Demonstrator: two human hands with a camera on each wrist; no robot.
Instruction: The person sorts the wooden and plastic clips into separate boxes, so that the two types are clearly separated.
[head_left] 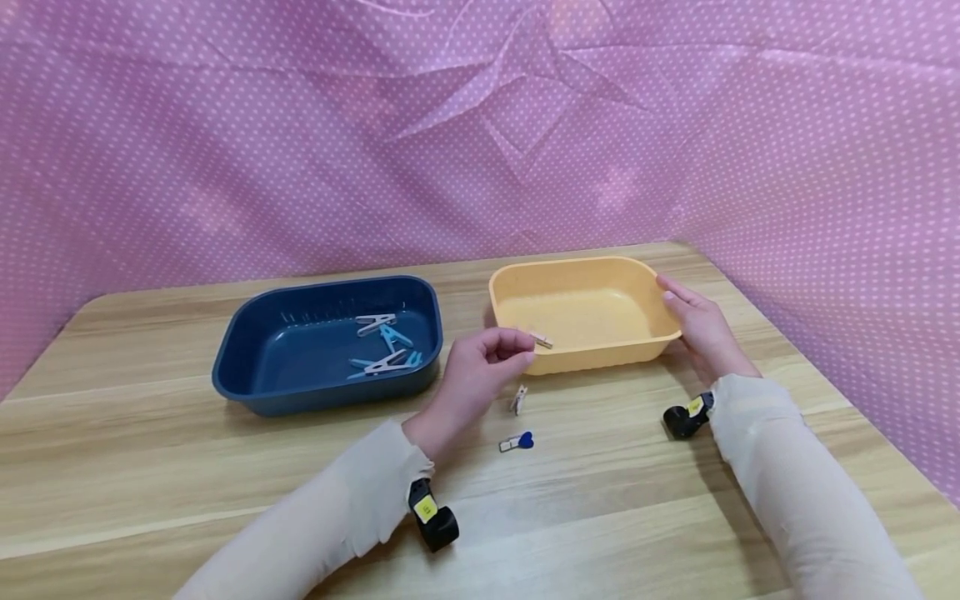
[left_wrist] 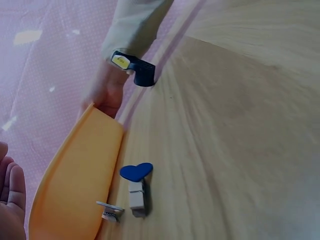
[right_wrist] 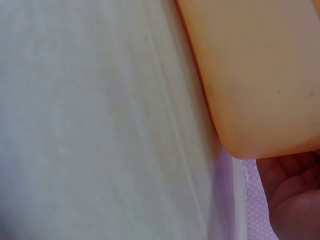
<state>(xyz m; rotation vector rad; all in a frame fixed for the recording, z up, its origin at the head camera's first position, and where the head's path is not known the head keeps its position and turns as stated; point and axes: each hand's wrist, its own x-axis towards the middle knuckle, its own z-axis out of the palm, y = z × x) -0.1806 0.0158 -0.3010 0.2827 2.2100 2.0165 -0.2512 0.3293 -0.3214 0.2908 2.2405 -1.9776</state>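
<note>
My left hand (head_left: 480,372) is at the near left rim of a yellow plastic basin (head_left: 588,358), thumb and index finger pinched together. A small wooden clothespin (head_left: 542,340) shows at those fingertips, partly covered by them. My right hand (head_left: 703,327) grips the basin's right end, with its other fingers partly hidden by the wall. On the table in front of the basin lie a small clothespin (head_left: 519,400) and a wooden clothespin with a blue heart (head_left: 517,442). In the left wrist view, the heart clothespin (left_wrist: 136,187) lies beside the basin wall (left_wrist: 75,180).
A dark blue basin (head_left: 255,398) stands to the left, holding several blue and whitish plastic clothespins (head_left: 386,362) in its right part. Both basins stand on a wood-grain table (head_left: 120,467). Pink dotted cloth (head_left: 300,150) hangs behind the table and along its right side.
</note>
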